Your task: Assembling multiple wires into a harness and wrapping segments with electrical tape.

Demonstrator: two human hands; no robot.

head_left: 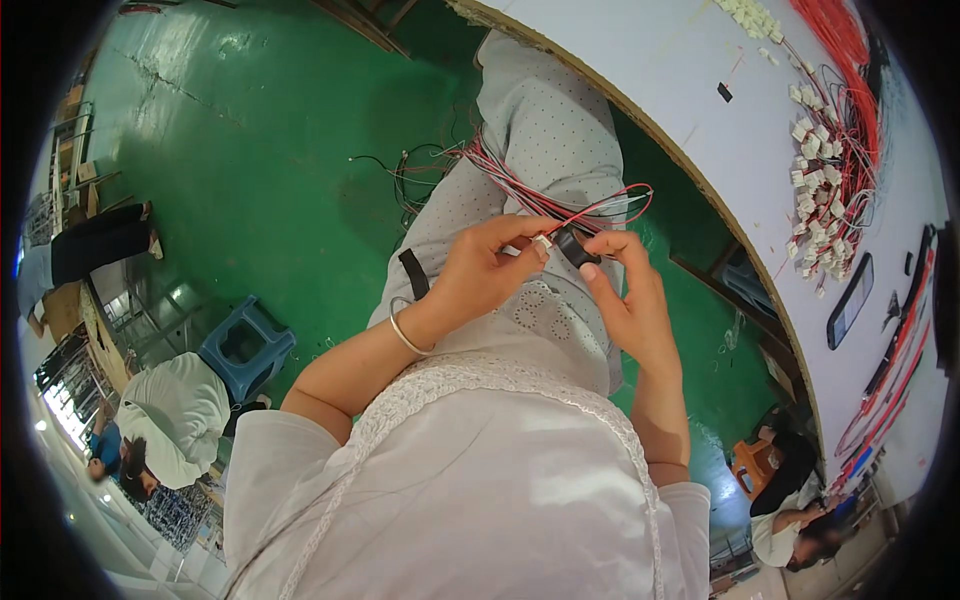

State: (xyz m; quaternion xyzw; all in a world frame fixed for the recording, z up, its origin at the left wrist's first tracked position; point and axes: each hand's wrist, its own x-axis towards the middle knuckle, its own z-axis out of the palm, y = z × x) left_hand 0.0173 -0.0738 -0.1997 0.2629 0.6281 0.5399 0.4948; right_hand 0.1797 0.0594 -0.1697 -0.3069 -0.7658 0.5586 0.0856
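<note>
My left hand [482, 268] pinches a small white plug connector [541, 243] with red and dark wires running from it. Close against it, my right hand [638, 308] grips a small black roll of tape [577, 248] between thumb and fingers. The two hands nearly meet above my lap. Across my thighs lies a bundle of red, white and black wires [508, 184]; its loose ends hang over toward the floor at the left. One red loop of wire rises beyond my right fingers. Whether a strip of tape touches the wires is too small to tell.
A white curved table [690, 130] runs along my right side, bearing a heap of wires with white connectors [822, 190], red wires [832, 30] and a phone [850, 300]. A blue stool [247, 348] stands on the green floor. Other people sit or stand left and lower right.
</note>
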